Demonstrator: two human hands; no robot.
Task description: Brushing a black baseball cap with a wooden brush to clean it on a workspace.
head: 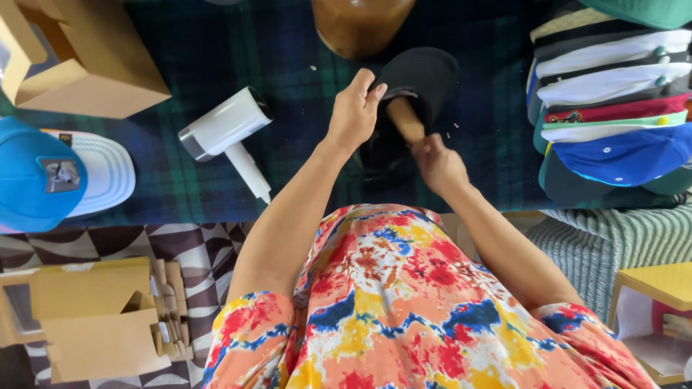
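A black cap (422, 75) lies on the dark plaid cloth (288, 50) near the middle top. My left hand (355, 109) pinches the cap's near edge with fingers and thumb. My right hand (438, 162) grips the lower end of a tan wooden handle (405, 119) whose far end is inside the cap. What the handle carries at its tip is hidden by the cap.
A white hand-held steamer (227, 133) lies left of my arms. A blue-and-white cap (50, 176) sits at far left, open cardboard boxes (79, 54) top left and on the patterned floor (94, 317). A stack of caps (613, 108) fills the right; a brown jar (360, 25) stands behind.
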